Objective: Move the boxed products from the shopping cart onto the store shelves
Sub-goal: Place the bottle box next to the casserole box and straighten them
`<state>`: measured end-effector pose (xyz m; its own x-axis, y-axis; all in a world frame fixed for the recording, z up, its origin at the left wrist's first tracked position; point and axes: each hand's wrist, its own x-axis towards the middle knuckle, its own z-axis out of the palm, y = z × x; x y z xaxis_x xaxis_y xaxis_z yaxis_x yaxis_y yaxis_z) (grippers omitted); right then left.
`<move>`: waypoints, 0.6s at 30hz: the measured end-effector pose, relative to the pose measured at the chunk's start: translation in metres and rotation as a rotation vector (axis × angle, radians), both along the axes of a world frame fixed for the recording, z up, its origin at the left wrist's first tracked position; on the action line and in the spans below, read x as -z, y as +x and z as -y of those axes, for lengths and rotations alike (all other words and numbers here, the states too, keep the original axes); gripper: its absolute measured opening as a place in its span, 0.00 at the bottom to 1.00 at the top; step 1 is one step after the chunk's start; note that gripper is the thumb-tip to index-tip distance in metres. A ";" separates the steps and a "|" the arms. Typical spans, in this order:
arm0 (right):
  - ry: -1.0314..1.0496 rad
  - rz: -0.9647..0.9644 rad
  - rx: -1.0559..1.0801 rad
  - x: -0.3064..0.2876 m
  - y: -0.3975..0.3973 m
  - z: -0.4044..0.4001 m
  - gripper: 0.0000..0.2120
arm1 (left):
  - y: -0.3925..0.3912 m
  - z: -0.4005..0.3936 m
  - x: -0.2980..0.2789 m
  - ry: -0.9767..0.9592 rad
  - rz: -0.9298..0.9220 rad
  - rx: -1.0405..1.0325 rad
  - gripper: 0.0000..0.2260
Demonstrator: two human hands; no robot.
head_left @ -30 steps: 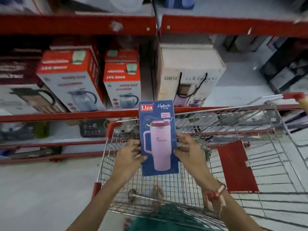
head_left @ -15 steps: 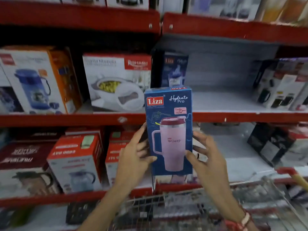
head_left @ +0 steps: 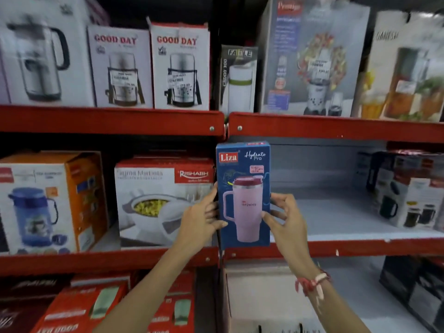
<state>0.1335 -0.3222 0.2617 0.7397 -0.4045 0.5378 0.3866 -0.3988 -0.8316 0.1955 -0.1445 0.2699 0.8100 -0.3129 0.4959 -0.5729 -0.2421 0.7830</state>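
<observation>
A tall blue Liza tumbler box (head_left: pixel 243 195) with a pink mug printed on it stands upright at the left end of the middle red shelf (head_left: pixel 360 246), its base at the shelf's front lip. My left hand (head_left: pixel 201 219) grips its left side. On the box's right side my right hand (head_left: pixel 286 217) holds with thumb and fingers. The shopping cart is out of view.
A white Rishabh casserole box (head_left: pixel 163 200) stands just left of the blue box. Black-and-white mug boxes (head_left: pixel 406 188) sit at the shelf's right end, with bare grey shelf board between. Good Day flask boxes (head_left: pixel 149 66) and a blender box (head_left: pixel 310 58) fill the shelf above.
Both hands lifted the blue box out of the cart and up to the middle shelf. The view has risen from the cart to the upper shelves.
</observation>
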 end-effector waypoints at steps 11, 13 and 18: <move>-0.011 -0.068 0.041 0.028 0.056 0.027 0.19 | 0.051 0.018 0.008 0.089 -0.052 -0.049 0.29; 0.005 -0.093 0.062 0.036 0.060 0.030 0.19 | 0.050 0.028 0.013 0.152 -0.038 -0.064 0.27; 0.018 -0.124 0.089 0.041 0.065 0.038 0.19 | 0.050 0.042 0.024 0.233 0.089 -0.139 0.29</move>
<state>0.1986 -0.3601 0.2205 0.7606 -0.4800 0.4371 0.2447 -0.4117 -0.8778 0.2457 -0.1863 0.2464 0.8096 -0.3158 0.4948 -0.5856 -0.4911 0.6449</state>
